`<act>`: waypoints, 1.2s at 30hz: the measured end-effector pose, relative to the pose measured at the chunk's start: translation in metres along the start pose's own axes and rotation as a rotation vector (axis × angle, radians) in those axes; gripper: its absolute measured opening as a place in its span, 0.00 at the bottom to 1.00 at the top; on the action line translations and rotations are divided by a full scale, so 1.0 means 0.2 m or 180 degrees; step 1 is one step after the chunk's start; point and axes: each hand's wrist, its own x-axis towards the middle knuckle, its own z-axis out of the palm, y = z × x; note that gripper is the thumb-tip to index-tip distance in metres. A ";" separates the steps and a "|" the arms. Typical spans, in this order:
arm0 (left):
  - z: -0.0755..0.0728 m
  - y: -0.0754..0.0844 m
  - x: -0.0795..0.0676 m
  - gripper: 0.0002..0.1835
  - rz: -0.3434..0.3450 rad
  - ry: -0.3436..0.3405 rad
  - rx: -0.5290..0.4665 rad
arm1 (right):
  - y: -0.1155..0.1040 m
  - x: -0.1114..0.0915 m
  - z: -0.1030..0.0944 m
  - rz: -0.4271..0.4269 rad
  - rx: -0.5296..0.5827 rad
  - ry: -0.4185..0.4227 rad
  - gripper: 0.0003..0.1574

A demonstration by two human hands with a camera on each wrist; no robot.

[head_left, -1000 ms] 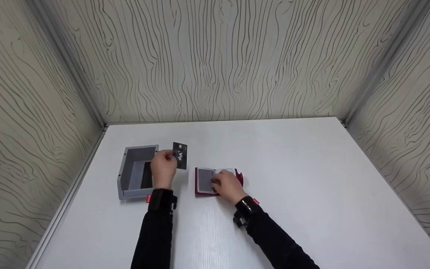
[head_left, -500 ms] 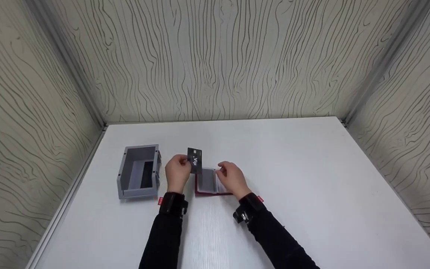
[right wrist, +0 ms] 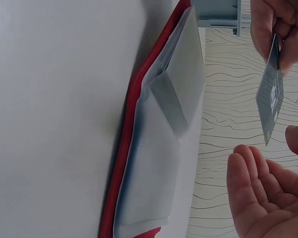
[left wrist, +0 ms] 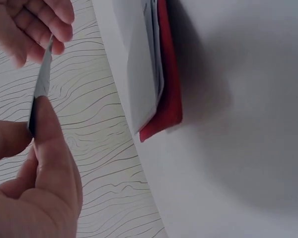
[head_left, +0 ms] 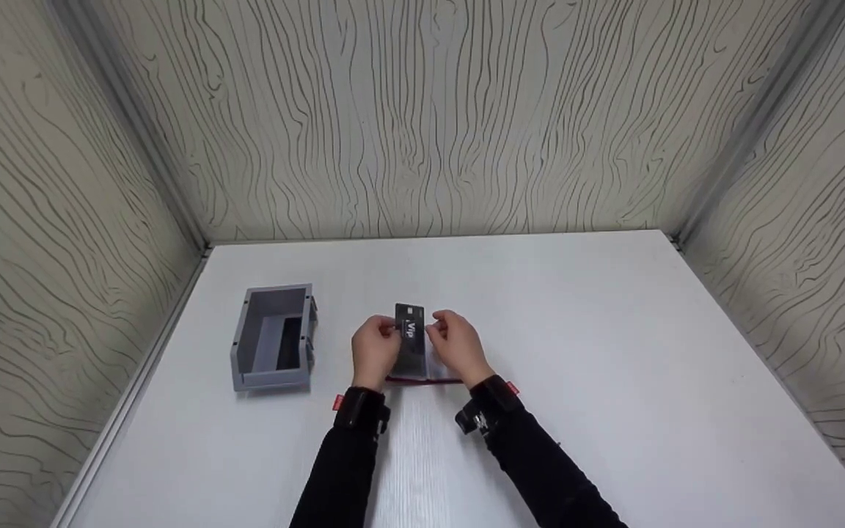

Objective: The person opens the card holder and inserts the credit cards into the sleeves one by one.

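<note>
My left hand (head_left: 375,353) pinches a black card (head_left: 410,330) marked "Vip" by its left edge, thumb on one side and fingers on the other. The card is raised over an open red card holder (right wrist: 120,168) with clear plastic sleeves (right wrist: 151,158), which lies on the table partly hidden by both hands in the head view. My right hand (head_left: 461,350) is at the card's right side, its fingers (right wrist: 238,171) loosely bent and the thumb apart from them. In the right wrist view a small gap shows between the card and that hand.
A grey plastic bin (head_left: 273,379) stands on the white table (head_left: 613,367) to the left, with a dark flat item (head_left: 289,343) inside. Wood-patterned walls (head_left: 422,132) enclose the back and sides.
The left hand has carried the card rightward from beside the bin to over the card holder. The right hand has lifted off the sleeves and moved slightly up and right.
</note>
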 end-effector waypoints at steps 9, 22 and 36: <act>0.06 -0.01 -0.04 0.07 0.0215 -0.0069 -0.0066 | 0.00 0.00 0.00 0.0252 0.0043 -0.0130 0.20; 0.10 -0.04 -0.06 0.07 0.0109 -0.0116 -0.0055 | 0.00 0.00 -0.01 0.0382 0.0180 -0.0148 0.19; 0.05 -0.04 -0.04 0.08 0.0051 -0.0016 0.0143 | 0.04 0.03 -0.04 0.0450 0.0271 0.0015 0.19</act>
